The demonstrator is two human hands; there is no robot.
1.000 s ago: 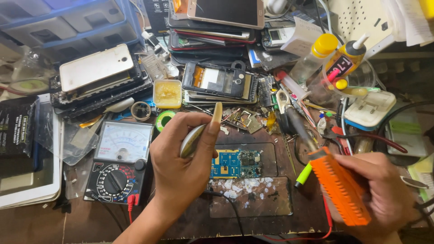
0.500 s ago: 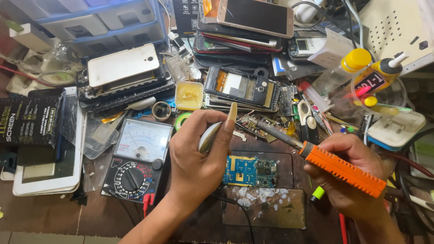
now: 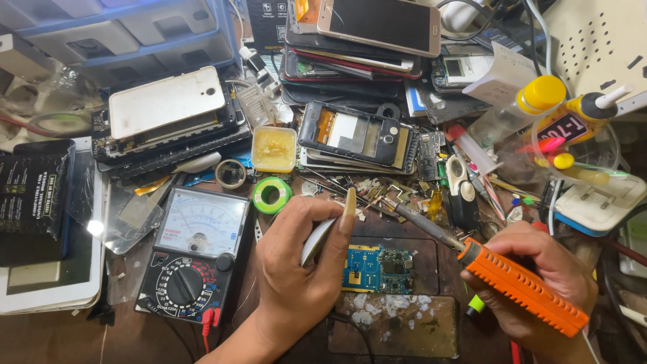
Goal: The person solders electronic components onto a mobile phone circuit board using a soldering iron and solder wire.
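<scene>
Right hand grips the orange-handled soldering iron, metal tip angled to ten o'clock. Left hand pinches silver tweezers at nine o'clock of the small blue circuit board.

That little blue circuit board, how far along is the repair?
Done: the blue circuit board lies bare on the work mat, out of any phone shell. In hand: the right hand holds an orange soldering iron, tip above the board; the left hand holds tweezers beside it. Left: no contact shows yet, and opened phones lie unassembled.
</scene>
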